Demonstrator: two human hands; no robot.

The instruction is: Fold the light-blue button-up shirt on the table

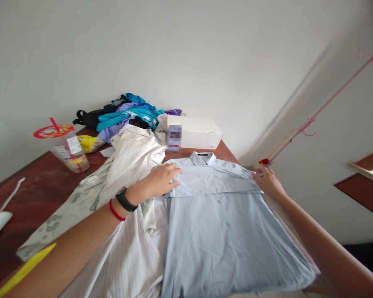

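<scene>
A light blue collared shirt (217,231) lies buttoned and front side up, its collar pointing away from me. A strip of the same fabric, apparently the sleeves, lies folded across its chest. My left hand (161,179) rests on the shirt's left shoulder edge, fingers apart. At the opposite shoulder edge, the fingertips of my right hand (269,181) touch the fabric with the fingers slightly spread. Left of the blue shirt, partly under my left forearm, is a white striped shirt (132,159). Beneath that shows a pale patterned cloth (62,221).
A white box (199,132) stands behind the collar. Farther left is a heap of blue, purple and black clothes (127,111). A plastic cup (70,151) with a red straw stands on the dark wooden table (31,182). A pink rack pole (332,91) rises at right.
</scene>
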